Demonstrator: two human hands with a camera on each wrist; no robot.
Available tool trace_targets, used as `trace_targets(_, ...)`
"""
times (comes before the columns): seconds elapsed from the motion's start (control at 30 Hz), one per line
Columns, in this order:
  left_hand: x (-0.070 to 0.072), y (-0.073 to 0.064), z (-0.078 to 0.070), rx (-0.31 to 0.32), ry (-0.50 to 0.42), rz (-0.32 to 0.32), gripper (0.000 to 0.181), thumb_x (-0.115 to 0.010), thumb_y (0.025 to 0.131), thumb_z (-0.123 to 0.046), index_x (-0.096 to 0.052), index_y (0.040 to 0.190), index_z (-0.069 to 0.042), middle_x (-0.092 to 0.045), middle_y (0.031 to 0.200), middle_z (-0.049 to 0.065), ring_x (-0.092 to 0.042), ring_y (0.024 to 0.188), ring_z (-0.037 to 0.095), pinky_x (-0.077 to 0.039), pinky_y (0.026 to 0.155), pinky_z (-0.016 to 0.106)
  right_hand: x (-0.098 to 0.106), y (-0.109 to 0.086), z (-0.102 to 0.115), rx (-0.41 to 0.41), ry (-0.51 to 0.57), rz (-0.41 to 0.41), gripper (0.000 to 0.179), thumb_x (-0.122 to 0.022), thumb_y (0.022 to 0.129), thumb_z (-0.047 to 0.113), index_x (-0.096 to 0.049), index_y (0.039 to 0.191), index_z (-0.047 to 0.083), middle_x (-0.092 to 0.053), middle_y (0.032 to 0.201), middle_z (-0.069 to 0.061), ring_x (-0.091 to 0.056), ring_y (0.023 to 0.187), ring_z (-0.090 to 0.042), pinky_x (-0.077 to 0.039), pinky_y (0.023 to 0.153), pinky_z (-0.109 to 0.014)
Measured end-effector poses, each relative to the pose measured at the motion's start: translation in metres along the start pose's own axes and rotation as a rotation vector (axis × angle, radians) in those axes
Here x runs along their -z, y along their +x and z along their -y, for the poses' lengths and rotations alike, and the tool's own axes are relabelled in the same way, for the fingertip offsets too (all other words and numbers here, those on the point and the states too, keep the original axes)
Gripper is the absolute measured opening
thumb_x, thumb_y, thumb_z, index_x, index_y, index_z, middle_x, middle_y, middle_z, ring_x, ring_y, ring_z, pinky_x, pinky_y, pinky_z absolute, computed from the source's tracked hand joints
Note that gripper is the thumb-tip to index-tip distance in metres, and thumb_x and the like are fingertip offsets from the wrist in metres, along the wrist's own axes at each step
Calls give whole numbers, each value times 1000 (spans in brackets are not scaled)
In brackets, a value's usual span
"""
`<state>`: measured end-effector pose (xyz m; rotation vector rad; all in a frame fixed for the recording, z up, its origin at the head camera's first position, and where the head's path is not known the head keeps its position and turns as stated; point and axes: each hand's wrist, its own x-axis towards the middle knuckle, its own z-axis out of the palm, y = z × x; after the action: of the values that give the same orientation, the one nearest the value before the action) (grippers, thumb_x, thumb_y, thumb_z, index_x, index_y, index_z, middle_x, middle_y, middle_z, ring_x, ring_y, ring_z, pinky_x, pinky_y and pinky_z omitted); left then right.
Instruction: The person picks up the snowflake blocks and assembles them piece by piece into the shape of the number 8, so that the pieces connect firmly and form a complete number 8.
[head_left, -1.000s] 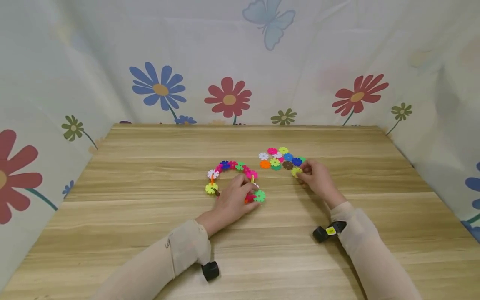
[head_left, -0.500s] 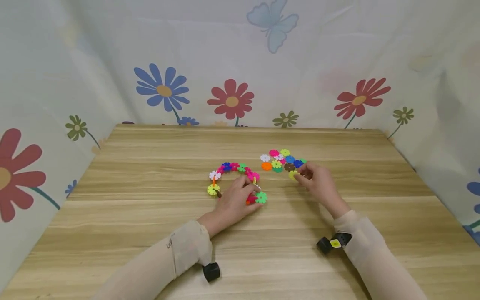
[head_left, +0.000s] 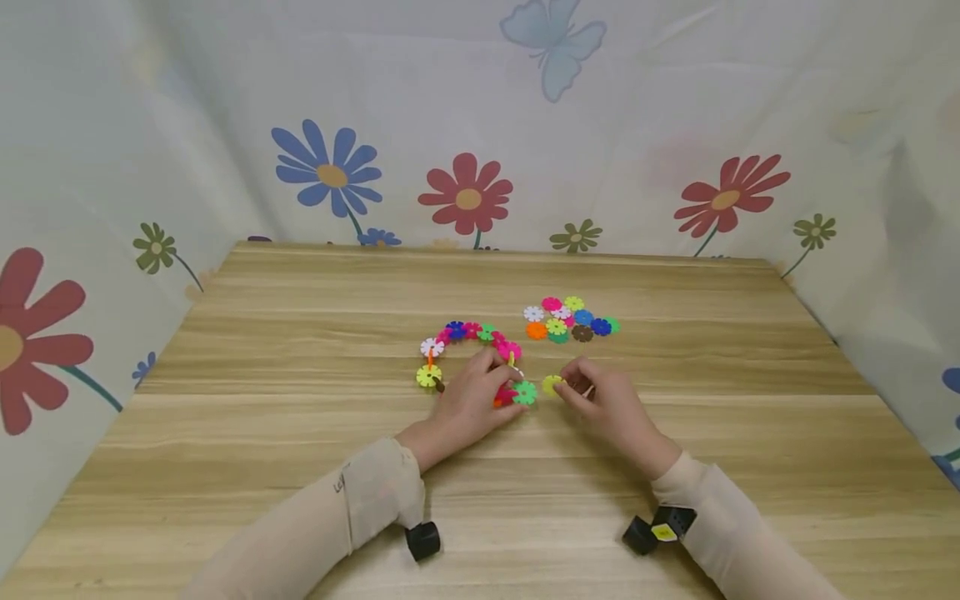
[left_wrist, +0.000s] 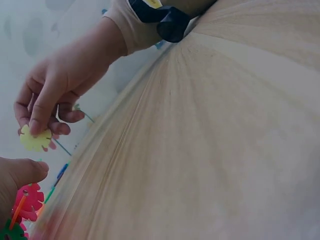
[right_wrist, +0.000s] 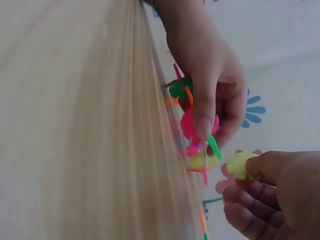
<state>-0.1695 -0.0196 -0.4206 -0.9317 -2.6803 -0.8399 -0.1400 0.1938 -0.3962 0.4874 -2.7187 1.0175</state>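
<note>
A ring of joined, notched plastic flower discs [head_left: 432,347] lies on the wooden table in the head view, in white, blue, pink, green, yellow and orange. My left hand [head_left: 472,396] reaches over its near right side and grips it, covering part of the ring. A green disc [head_left: 525,392] sticks out beside the left thumb. In the right wrist view the left thumb lies against a pink disc [right_wrist: 190,125]. Just right of the ring, my right hand [head_left: 611,408] pinches a loose yellow flower disc [head_left: 552,384] between thumb and fingers. A small gap separates it from the green disc.
Behind the hands, a loose cluster of flower discs lies flat, among them an orange disc [head_left: 536,331], a brown disc [head_left: 582,333] and a dark blue disc [head_left: 602,327]. A flower-printed curtain [head_left: 622,125] hangs beyond the far edge of the table [head_left: 337,517].
My right hand has carried the yellow disc away from the loose cluster, left and nearer to me, up to the ring. The left hand keeps its hold on the ring.
</note>
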Motion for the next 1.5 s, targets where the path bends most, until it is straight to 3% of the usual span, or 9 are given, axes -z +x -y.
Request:
trace_targets(0.13, 1, 1, -1, -9, -7, -3, 34, -79, 79, -33, -70, 105, -13, -52, 104, 2, -51, 94, 15, -49, 79, 28, -7, -5, 2, 65, -32, -19, 7, -70, 86, 10, -64, 88, 7, -67, 76, -2, -59, 69, -9, -49, 60, -20)
trace_targets(0.3, 1, 1, -1, -4, -10, 7, 33, -79, 79, -33, -69, 104, -13, -52, 103, 2, -50, 93, 15, -49, 79, 28, -13, -8, 2, 74, -30, -18, 8, -71, 85, 9, -64, 85, 8, -68, 75, -1, -61, 69, -9, -50, 59, -20)
trace_targets(0.63, 3, 2, -6, 85, -90, 62, 36, -79, 79, -31, -71, 105, -8, -53, 104, 4, -55, 91, 18, -49, 78, 29, -24, -14, 2, 107, -21, -116, 13, -74, 81, 5, -62, 77, 9, -66, 72, -2, -54, 65, -4, -49, 59, -20)
trace_targets(0.87, 4, 1, -9, 100, -87, 62, 37, -80, 78, -30, -70, 104, -6, -51, 98, 3, -53, 84, 16, -47, 74, 27, -30, -16, 6, 78, 81, -105, 13, -71, 84, 3, -60, 79, 7, -63, 69, -2, -55, 59, 1, -50, 56, -18)
trace_targets(1.13, 2, 2, -9, 155, -118, 72, 38, -77, 81, -26, -68, 111, -4, -48, 97, 4, -45, 77, 13, -40, 66, 22, -31, -8, 3, -42, 182, -21, 5, -65, 89, 3, -61, 88, 2, -68, 80, -12, -67, 66, -15, -54, 59, -17)
trace_targets(1.5, 15, 3, -19, 248, -261, 168, 41, -69, 89, -25, -58, 126, -9, -53, 111, 8, -51, 92, 18, -47, 82, 33, -21, 6, -11, -105, 164, 48, 10, -64, 90, 4, -59, 98, 0, -69, 85, -13, -67, 71, -15, -56, 65, -21)
